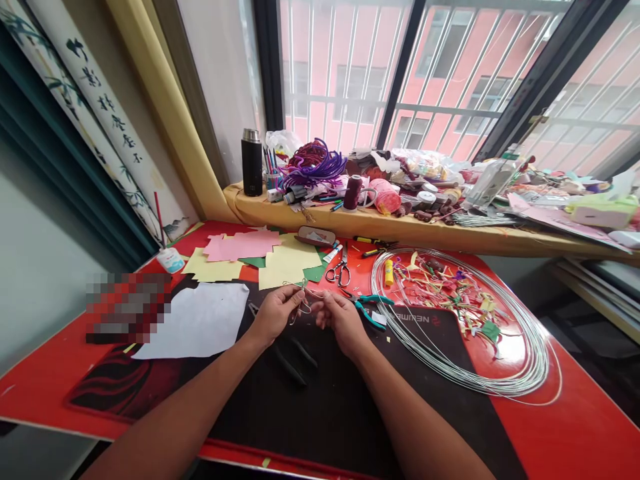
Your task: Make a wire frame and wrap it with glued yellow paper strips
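Observation:
Over the dark desk mat [345, 413], my left hand [277, 310] pinches a thin, looped piece of wire or cord [305, 308]; its exact kind is too fine to tell. From the other side, my right hand [341, 320] grips its pinkish end with thumb and forefinger. Small curls hang between the two hands, and a green bit shows near the left fingertips. Below them lie black-handled pliers [295, 360], flat on the mat. Teal-handled pliers [370, 313] rest just right of my right hand, with metal scissors [340, 272] farther back.
A large coil of silvery wire [533, 373] rings colourful scraps [465, 287] on the right. White paper [195, 320] lies left, with yellow sheets [280, 263] and pink paper [240, 245] behind. A black thermos [252, 163] and purple cord bundles [320, 167] crowd the sill.

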Motion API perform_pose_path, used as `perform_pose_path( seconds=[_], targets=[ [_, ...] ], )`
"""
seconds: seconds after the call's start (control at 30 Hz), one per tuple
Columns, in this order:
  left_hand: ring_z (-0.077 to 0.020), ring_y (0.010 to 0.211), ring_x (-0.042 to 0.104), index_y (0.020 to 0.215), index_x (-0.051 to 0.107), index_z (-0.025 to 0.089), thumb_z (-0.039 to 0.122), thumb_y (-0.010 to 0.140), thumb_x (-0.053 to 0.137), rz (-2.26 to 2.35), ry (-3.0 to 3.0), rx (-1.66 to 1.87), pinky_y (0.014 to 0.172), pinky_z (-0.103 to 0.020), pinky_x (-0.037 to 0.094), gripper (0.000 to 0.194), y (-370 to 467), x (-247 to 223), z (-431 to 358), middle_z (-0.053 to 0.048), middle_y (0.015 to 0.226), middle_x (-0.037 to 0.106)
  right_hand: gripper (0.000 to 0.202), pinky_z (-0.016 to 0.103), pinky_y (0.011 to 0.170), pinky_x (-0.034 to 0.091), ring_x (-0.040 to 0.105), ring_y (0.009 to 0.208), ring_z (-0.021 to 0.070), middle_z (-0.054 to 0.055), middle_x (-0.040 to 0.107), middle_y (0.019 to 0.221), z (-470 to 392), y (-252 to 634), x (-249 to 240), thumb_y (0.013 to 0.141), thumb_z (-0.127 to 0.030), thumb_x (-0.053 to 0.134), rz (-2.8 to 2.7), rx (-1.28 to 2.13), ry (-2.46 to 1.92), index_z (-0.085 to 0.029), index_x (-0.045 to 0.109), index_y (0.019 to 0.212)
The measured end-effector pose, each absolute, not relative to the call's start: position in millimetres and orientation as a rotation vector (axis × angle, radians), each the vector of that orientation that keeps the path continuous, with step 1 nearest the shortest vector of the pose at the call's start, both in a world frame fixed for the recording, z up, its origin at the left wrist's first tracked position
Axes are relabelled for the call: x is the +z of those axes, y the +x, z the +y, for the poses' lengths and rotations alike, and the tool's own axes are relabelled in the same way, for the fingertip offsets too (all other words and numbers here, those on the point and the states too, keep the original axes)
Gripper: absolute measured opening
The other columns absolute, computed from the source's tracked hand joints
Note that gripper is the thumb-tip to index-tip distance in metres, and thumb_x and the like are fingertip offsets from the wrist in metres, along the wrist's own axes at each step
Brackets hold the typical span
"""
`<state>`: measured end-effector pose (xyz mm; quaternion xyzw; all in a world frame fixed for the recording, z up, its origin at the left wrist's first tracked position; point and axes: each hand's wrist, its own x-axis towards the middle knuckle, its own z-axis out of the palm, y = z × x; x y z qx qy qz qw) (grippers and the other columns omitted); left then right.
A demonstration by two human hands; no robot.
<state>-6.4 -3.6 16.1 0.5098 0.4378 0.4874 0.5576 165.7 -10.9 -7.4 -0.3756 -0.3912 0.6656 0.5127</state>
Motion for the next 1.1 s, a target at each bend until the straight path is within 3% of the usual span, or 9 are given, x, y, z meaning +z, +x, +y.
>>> perform_pose_path(
  seconds=[0.2, 0.4, 0.67, 1.1],
  targets=[
    [-0.0109, 0.052, 0.052, 0.091, 0.073, 0.015, 0.06, 0.078, 0.077, 1.091, 1.255, 1.147, 0.045, -0.022, 0.038, 0.047, -6.7, 12.6, -2.9, -0.001, 0.071, 0.065, 0.05, 0.024, 0.048, 0.041, 0.059, 0.051, 0.0125, 0.006, 0.076, 0.076, -9.3, 166.7, -5.0, 0.083, -0.066, 0.073, -0.944, 1.548, -0.908, -0.017, 0.073, 0.092],
    [-0.0124, 0.052, 0.055, 0.092, 0.072, 0.016, 0.06, 0.083, 0.073, 1.095, 1.347, 1.079, 0.046, -0.024, 0.042, 0.045, -7.8, 5.5, -4.2, 0.0, 0.069, 0.065, 0.04, 0.026, 0.048, 0.04, 0.055, 0.049, 0.0133, 0.0, 0.068, 0.062, -11.0, 166.5, -5.8, 0.081, -0.059, 0.077, -1.168, 1.404, -1.015, -0.019, 0.072, 0.084],
    [-0.0117, 0.052, 0.057, 0.085, 0.073, 0.015, 0.061, 0.072, 0.08, 1.101, 1.232, 1.124, 0.044, -0.023, 0.042, 0.048, -2.7, 11.0, -5.1, -0.003, 0.072, 0.068, 0.038, 0.025, 0.046, 0.031, 0.042, 0.043, 0.0108, -0.005, 0.053, 0.048, -10.2, 167.2, -8.6, 0.083, -0.056, 0.075, -1.203, 1.387, -1.036, -0.018, 0.073, 0.084],
    [-0.0111, 0.053, 0.058, 0.085, 0.074, 0.014, 0.058, 0.069, 0.084, 1.075, 1.154, 1.156, 0.044, -0.022, 0.04, 0.048, 3.1, 9.9, -3.4, -0.003, 0.074, 0.069, 0.039, 0.025, 0.046, 0.022, 0.029, 0.044, 0.0088, -0.009, 0.039, 0.049, -11.8, 164.7, -6.6, 0.08, -0.056, 0.079, -1.059, 1.452, -0.961, -0.018, 0.073, 0.082]
  ],
)
